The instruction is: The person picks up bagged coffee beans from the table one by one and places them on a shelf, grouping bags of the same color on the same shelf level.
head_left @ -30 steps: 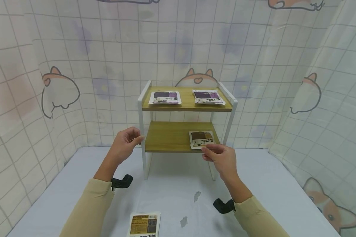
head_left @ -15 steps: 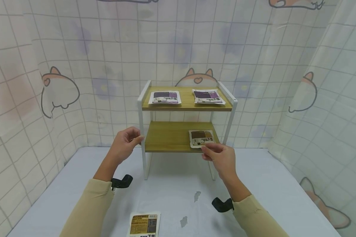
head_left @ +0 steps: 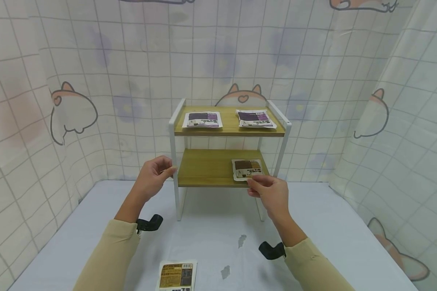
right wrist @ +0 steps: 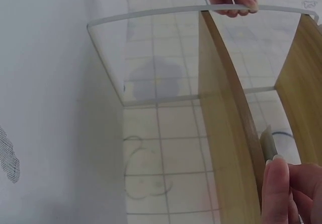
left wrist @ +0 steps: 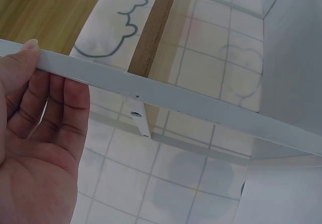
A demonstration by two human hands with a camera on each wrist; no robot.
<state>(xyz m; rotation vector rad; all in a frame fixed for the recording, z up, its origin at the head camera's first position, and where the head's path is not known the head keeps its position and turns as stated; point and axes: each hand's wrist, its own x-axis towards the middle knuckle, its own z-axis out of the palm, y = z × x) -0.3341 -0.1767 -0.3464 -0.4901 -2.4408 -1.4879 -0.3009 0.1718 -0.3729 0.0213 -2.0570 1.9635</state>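
My left hand (head_left: 155,178) grips the left front post (left wrist: 176,93) of a small two-tier shelf rack, with the thumb on one side and fingers behind it in the left wrist view. At the front right of the lower shelf (head_left: 207,167) lies a flat brown-and-cream food pouch (head_left: 247,169). My right hand (head_left: 271,196) pinches its near edge between thumb and fingers. From the right wrist, the pouch (right wrist: 268,142) appears edge-on beside the shelf board, its far part tilted slightly off the wood.
Two purple-and-white pouches, one left (head_left: 202,120) and one right (head_left: 256,119), lie on the upper shelf (head_left: 227,130). Another brown pouch (head_left: 177,276) lies on the white table near the front. Grey torn-looking patches (head_left: 225,272) mark the tablecloth. A patterned curtain surrounds the table.
The pouch in my right hand has shifted slightly farther back on the lower shelf, and that hand has moved a little with it. My left hand keeps its place on the post.
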